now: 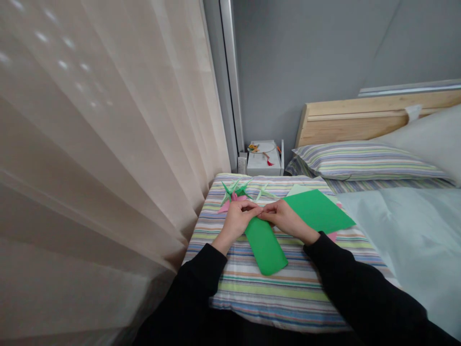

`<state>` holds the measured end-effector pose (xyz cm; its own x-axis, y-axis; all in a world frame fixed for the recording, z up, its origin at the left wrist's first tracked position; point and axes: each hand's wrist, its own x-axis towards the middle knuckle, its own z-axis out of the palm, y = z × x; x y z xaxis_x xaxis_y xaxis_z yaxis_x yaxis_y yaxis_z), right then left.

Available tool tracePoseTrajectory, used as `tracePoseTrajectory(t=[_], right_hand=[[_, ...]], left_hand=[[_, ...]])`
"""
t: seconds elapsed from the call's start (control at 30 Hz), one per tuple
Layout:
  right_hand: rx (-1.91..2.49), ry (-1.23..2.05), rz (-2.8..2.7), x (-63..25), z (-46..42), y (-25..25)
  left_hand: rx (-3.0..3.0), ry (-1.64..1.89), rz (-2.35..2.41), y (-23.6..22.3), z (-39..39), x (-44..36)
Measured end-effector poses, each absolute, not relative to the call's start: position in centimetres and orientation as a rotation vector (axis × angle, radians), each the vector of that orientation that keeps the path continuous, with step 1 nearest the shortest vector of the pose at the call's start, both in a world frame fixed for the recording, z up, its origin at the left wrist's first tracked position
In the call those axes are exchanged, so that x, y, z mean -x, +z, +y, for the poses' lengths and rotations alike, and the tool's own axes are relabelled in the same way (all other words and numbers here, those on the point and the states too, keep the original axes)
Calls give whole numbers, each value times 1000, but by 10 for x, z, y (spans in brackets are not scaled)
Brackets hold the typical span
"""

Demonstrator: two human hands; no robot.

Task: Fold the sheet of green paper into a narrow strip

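My left hand point(237, 220) and my right hand point(281, 216) meet at the top end of a folded strip of green paper point(265, 245), their fingertips pinching it. The strip lies on a striped mattress pad point(266, 293), running toward me. To the right, under my right wrist, lies a flat sheet of green origami paper point(317, 210). Beyond my left hand are several folded paper cranes in green point(234, 188), with a piece of pink paper point(227, 205) partly hidden beneath them. More pink paper point(333, 236) peeks out below the green sheet.
A sheer beige curtain point(90, 144) hangs along the left. Behind the bedding are a white box point(263, 158) with small trinkets and a grey wall. To the right are a striped pillow point(367, 161), a wooden headboard point(374, 115) and a pale blue blanket point(406, 235).
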<state>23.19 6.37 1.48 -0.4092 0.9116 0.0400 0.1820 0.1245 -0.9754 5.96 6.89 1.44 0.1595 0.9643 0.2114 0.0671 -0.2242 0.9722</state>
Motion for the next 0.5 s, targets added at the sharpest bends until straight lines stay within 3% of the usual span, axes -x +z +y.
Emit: tracePoseTrajectory(t=[0.5], right_hand=[[1076, 1338, -1811, -253, 61, 18]], left_hand=[[-1448, 1453, 1132, 12, 74, -61]])
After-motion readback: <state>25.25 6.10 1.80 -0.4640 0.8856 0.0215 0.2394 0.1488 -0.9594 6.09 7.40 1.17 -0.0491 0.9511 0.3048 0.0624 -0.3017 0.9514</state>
